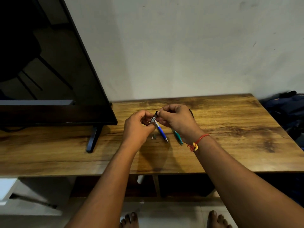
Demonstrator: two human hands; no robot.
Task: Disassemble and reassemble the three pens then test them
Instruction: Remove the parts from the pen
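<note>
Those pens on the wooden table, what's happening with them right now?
A person holds a blue pen above the wooden table, left hand gripping the barrel and right hand pinching its top end. A green pen lies on the table under the right wrist, with a few small parts loose nearby.

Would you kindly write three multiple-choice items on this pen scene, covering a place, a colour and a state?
1. Where does the green pen lie?
A. on the floor
B. on the table, under the right wrist
C. on the television

2. What colour is the lower barrel of the held pen?
A. red
B. yellow
C. blue

3. How is that pen held?
A. by both hands
B. by one hand
C. lying free

Answers: 1 B, it rests on the wood; 2 C, blue shows below the hands; 3 A, left hand and right hand both pinch it.
</note>
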